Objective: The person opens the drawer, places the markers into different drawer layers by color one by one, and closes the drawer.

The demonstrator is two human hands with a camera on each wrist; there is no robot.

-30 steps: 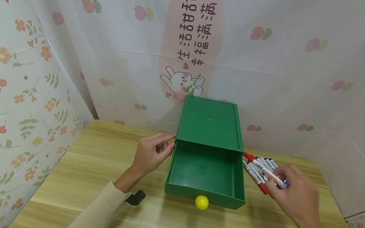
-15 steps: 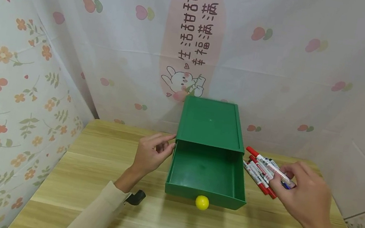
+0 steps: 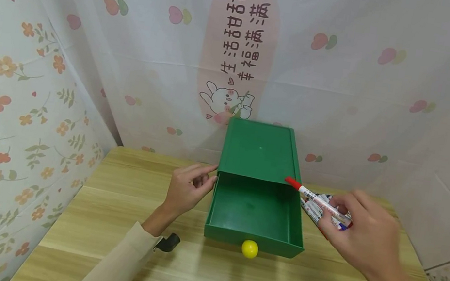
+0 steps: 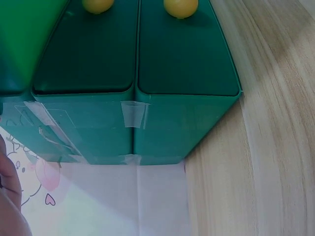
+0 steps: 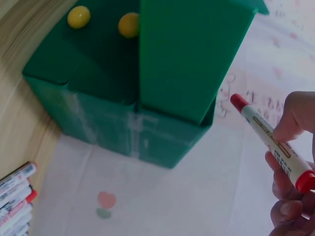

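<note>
Green plastic drawer cabinet point(image 3: 260, 151), left side: met by the fingertips of the left hand point(image 3: 188, 189), unclenched and simply resting against it (just a sliver of that hand shows in the left wrist view).
Top drawer point(image 3: 255, 214): pulled well out toward the person, a round yellow knob point(image 3: 249, 249) on its front.
Lower drawers point(image 4: 187, 59): two, pushed in, each with its own yellow knob.
Marker pile point(image 5: 14, 202): white-barrelled pens with coloured caps, lying on the pale wood-grain table point(image 3: 105, 229) just right of the cabinet.
Red-capped white marker point(image 3: 321, 203): held slanting above the pile, its red cap overlapping the cabinet's front right corner in the head view (the right wrist view shows a gap).
Right hand point(image 3: 369, 234): pinching that marker between thumb and fingers, near its rear end.
</note>
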